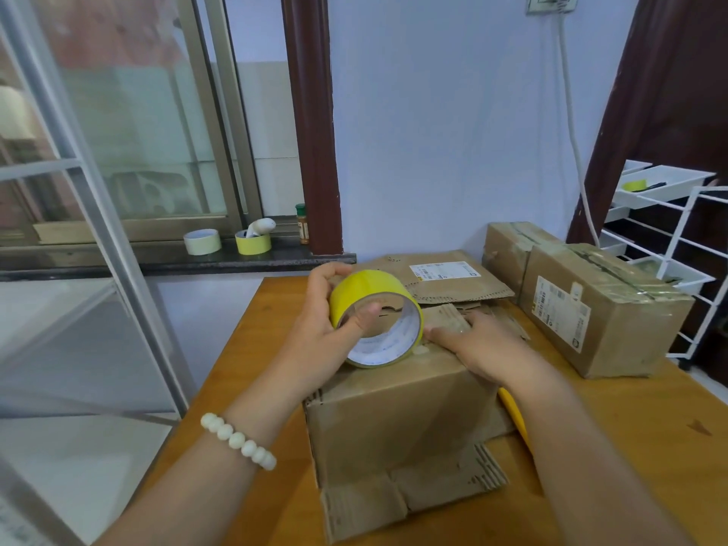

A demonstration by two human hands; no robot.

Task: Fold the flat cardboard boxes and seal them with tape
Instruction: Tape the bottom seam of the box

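I've got the left hand curled round the tape, thumb in the core, ready to pull a strip I reckon. The right hand lies flat, pinning the flaps on the box right in front.

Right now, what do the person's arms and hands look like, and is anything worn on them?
Both forearms are bare: no sleeves or gloves in view. A bracelet of round off-white beads circles the wrist of the left hand. The right hand and its wrist carry no watch or bracelet.
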